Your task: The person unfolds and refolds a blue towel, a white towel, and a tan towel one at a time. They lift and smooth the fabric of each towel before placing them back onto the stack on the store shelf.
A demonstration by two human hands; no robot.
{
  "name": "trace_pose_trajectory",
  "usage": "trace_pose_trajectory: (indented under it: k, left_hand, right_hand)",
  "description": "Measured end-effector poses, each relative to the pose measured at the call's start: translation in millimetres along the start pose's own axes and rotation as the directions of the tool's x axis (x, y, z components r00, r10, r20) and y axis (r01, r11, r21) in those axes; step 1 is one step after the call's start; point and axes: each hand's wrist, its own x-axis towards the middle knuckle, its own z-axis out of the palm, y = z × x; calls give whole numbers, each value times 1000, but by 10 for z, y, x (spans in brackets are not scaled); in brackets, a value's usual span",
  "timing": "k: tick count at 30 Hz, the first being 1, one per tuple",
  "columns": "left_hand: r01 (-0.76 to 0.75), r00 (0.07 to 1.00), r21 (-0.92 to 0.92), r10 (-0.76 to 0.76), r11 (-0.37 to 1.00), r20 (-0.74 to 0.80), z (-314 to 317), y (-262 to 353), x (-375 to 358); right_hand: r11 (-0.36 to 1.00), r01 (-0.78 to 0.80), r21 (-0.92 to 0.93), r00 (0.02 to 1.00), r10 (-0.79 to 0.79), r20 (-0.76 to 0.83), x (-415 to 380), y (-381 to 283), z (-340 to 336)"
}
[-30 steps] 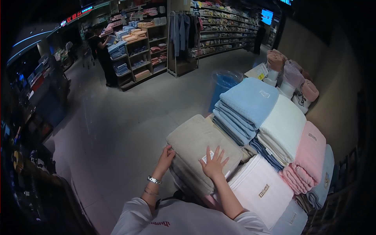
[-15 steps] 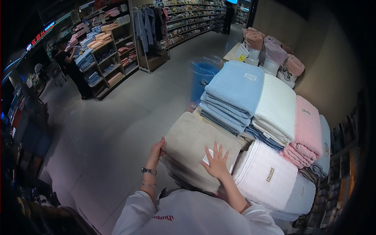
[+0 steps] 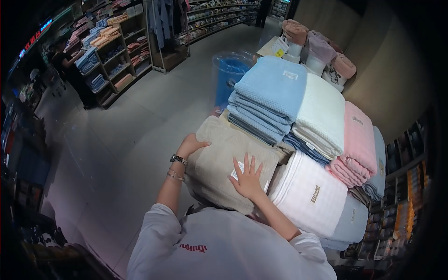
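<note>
A stack of folded beige towels (image 3: 219, 163) lies right before me at the near left of the display. My left hand (image 3: 192, 144) rests on its left edge, thumb stretched over the top and fingers partly bent; it grips nothing. Flat on the top towel, with fingers spread, is my right hand (image 3: 247, 178), partly over a small white label (image 3: 237, 171). Folded white towels (image 3: 310, 196) sit just right of the beige stack, and blue towels (image 3: 273, 88) lie behind it.
Further right are pink towels (image 3: 360, 135) and cream-white towels (image 3: 322, 116). A blue bin (image 3: 227, 77) stands on the floor beyond the display. Rolled towels (image 3: 319, 49) are at the back. A person in dark clothes (image 3: 72, 74) stands by shelves (image 3: 116, 60) at the far left.
My left hand has moved from the side of the beige stack up onto its top left edge. The right hand stays flat on the towel. The whole view has shifted slightly.
</note>
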Motion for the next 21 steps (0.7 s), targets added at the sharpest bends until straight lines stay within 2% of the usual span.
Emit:
trace_pose_trajectory:
  k: [1,3,4,5,7,8,10,11,13,14,15,18,19,21]
  left_hand:
    - [-112,985,-9,110,994,-131,46,22,-29]
    - [-323,874,13,304,946,-380,275,-56,-242]
    - [-468,775,96,461,878,-432,294,59,-498]
    - [-591,651,187,601,785,-465,272,197,-803]
    - [-665,499,385,764,640,-409,302,180,-1136]
    - [-686,423,472,831,554,-361,338,127,-1250]
    - [-696,365,461,823,551,-435,430,-14,-1416]
    - [-699,333,457,816,549,-472,448,-61,-1462]
    - [-712,318,409,781,571,-537,428,-129,-1505]
    - [-719,309,387,764,578,-567,422,-150,-1527]
    - [-679,527,104,581,727,-621,451,-164,-1583]
    - [-710,508,151,649,687,-566,343,-136,-1695]
    - [-733,515,103,647,672,-562,322,-142,-1725]
    - [-775,516,13,644,632,-564,267,-141,-1729]
  right_hand:
    - [1000,2,2,1000,-2,-18,37,12,-16]
    - [1000,10,-3,999,-10,-47,-16,-8,-69]
    - [1000,14,-5,998,-14,-61,-49,-21,-99]
    - [988,13,151,989,9,-147,-79,-28,-127]
    - [892,41,449,952,101,-287,-173,-37,-147]
    - [767,84,636,910,201,-362,-211,-20,-135]
    - [416,232,879,797,437,-417,-259,20,-125]
    - [466,213,859,746,490,-451,-240,18,-258]
    - [803,166,573,787,242,-568,-234,76,-612]
    - [912,156,380,808,104,-581,-223,109,-756]
    - [940,158,301,850,26,-527,-201,127,-841]
    - [943,142,301,892,9,-451,-116,146,-1064]
    - [951,89,297,906,46,-421,-83,156,-1129]
    - [910,28,413,980,57,-192,-98,301,-1193]
